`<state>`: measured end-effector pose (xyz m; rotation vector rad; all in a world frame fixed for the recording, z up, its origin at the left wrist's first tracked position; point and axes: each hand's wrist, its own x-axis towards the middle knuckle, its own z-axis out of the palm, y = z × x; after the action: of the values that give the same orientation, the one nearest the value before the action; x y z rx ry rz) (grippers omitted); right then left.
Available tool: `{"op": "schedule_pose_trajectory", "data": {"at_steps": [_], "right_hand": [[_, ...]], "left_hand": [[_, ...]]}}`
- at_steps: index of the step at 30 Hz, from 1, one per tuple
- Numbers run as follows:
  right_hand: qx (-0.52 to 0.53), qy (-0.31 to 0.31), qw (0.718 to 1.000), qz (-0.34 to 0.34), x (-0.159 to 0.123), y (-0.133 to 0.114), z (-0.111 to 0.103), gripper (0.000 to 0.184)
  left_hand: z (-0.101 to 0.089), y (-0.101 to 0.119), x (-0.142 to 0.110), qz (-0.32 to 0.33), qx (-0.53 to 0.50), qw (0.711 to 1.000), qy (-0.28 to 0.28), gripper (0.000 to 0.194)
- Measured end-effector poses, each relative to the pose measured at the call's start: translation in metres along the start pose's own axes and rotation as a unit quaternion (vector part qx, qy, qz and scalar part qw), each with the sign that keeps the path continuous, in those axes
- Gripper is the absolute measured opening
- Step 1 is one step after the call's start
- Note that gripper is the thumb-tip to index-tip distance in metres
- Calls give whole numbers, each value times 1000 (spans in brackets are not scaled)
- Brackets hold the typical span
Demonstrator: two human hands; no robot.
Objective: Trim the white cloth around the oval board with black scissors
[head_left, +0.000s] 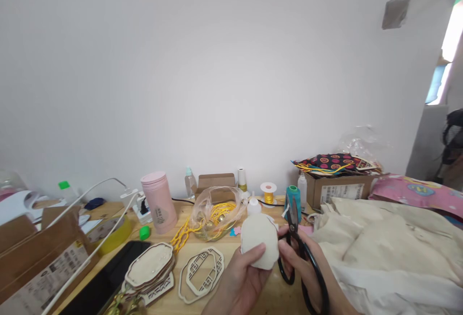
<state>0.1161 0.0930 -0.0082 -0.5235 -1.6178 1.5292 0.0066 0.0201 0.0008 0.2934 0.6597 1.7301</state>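
My left hand [243, 274] grips a cream-coloured flat piece with a scalloped outline [259, 241], its thumb lying across the face. My right hand [302, 259] has black-handled scissors [293, 216] in it, blades pointing up. Fingertips of that hand meet the right edge of the cream piece; whether they pinch something small there is too fine to tell. Left of my hands lie thin cut-out lattice frames [202, 274] on the wooden table [188, 252]. Further left is a stack of scalloped wooden plates [150, 267].
Behind stand a pink tumbler [159, 204], a plastic bag of yellow cords and bells [217, 216], a white squeeze bottle [253, 207] and a teal thread spool [292, 197]. Cream fabric [387, 238] fills the right, before a cardboard box [336, 187]. A black phone [104, 279] lies left.
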Motion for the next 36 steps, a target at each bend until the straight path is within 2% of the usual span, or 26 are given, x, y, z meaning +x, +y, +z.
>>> {"op": "schedule_pose_trajectory", "data": {"at_steps": [3, 5, 8, 11, 14, 17, 21, 30, 36], "right_hand": [[-39, 0, 999, -8, 2, -3, -2, 46], [-53, -22, 998, -7, 4, -1, -3, 50], [-42, -49, 998, -28, 5, 6, -4, 51], [-46, -64, 996, -35, 3, 9, -4, 49], [-74, -123, 989, -39, 0, 5, -2, 48], [-80, -162, 983, -36, -4, -2, 0, 45], [-76, -130, 988, -31, -6, -7, 2, 46], [-28, -102, 994, 22, -7, -8, 2, 49], [-35, -91, 995, 24, -5, -19, 0, 46]], "left_hand": [[-3, 10, 0, -49, -90, 990, 96, 15], [-4, 16, -1, -81, -130, 983, 105, 13], [-1, 20, -4, -81, -142, 981, 103, 15], [3, 19, -6, -36, -105, 988, 111, 23], [2, 16, -6, 35, -38, 996, 74, 40], [1, 12, -6, 75, 41, 996, 39, 51], [3, 10, -7, 88, 107, 990, 25, 54], [7, 7, -10, 91, 145, 985, 15, 63], [4, 6, -8, 101, 166, 981, 28, 61]]}}
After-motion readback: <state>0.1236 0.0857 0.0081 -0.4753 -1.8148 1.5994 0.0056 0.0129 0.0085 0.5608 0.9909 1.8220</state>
